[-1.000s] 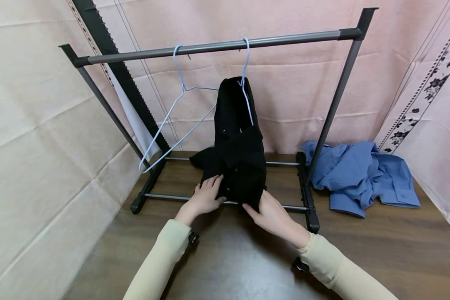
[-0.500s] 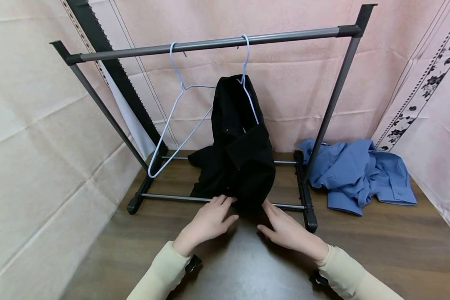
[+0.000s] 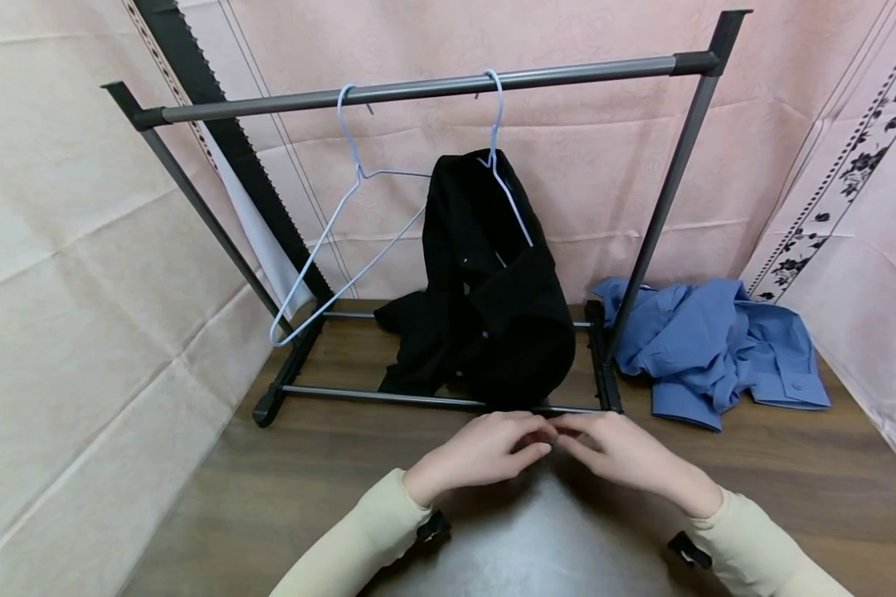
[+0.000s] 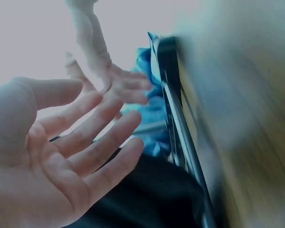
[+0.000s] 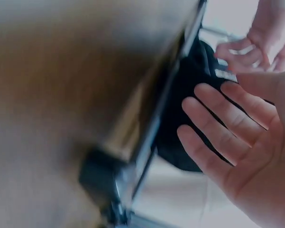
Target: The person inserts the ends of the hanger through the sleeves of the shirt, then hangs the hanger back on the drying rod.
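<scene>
A black buttoned shirt (image 3: pixel 511 332) hangs lopsided from a pale blue wire hanger (image 3: pixel 501 104), its lower part bunched near the rack's base. Just in front of it, low over the table, are my left hand (image 3: pixel 485 452) and right hand (image 3: pixel 630 456). Their fingertips come together in the head view. Both wrist views show bare palms: the left hand (image 4: pixel 57 161) has its fingers spread, and the right hand (image 5: pixel 246 156) has fingers loosely extended. Neither holds anything. Dark cloth (image 5: pixel 180 123) lies behind the right fingers.
A dark metal rack (image 3: pixel 418 89) stands on the wooden table (image 3: pixel 216 506). A second wire hanger (image 3: pixel 359 172) hangs bare left of the shirt. At the right, a crumpled blue shirt (image 3: pixel 687 332) lies beside the rack's foot. Pale cloth (image 3: pixel 605 166) closes off the back.
Both hands have come off the black shirt, drawn back toward the front and right, and closed in on each other. The shirt's lower part and its hanger have swung right.
</scene>
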Demonstrator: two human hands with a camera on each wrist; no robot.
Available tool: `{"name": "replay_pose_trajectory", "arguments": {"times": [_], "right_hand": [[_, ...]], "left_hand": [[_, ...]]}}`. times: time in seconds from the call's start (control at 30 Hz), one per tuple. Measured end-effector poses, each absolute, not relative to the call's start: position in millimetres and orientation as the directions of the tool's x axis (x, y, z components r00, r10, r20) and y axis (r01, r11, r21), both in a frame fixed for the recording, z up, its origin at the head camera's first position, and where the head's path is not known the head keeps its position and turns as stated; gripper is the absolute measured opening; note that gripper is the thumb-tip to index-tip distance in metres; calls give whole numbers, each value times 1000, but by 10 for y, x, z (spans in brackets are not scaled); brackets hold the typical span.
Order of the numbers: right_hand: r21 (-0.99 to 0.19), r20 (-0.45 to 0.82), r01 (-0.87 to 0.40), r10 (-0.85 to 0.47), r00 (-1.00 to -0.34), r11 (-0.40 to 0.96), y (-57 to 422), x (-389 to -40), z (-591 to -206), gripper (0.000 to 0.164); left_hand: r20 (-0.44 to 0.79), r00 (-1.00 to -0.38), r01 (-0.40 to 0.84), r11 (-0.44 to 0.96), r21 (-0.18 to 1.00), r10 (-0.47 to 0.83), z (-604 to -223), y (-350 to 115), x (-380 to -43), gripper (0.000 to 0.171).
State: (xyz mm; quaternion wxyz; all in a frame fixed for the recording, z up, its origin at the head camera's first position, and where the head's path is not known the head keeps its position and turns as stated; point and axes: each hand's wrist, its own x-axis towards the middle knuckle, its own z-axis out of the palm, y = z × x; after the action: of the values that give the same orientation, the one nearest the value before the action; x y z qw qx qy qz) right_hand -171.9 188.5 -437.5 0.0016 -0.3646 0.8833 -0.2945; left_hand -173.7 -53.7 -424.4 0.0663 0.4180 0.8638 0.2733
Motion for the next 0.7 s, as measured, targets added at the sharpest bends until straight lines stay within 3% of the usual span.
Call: {"name": "replay_pose_trajectory", "arguments": {"times": [0.17,0.4,0.5,0.7], "right_hand": [[-514,270,-607,-557,-785,606,2212,-1793,-4178,21],[-421,491,-563,-343,-801,711,2649,-1933,-3939,21],[-456,485,-447,-206,-850,769,2843,-2036,-3886,19],[-549,388,-212,22,-921,808,3189,-2278,-3864,36]], "left_hand": [[169,-605,703,423,571,778,-4242,-225,-1856,33],[173,-683,611,426,667,709,-4262,144,-2045,37],[181,-721,557,404,725,668,-4266,268,-2142,38],[215,-770,482,327,813,601,-4270,546,-2330,41]]}}
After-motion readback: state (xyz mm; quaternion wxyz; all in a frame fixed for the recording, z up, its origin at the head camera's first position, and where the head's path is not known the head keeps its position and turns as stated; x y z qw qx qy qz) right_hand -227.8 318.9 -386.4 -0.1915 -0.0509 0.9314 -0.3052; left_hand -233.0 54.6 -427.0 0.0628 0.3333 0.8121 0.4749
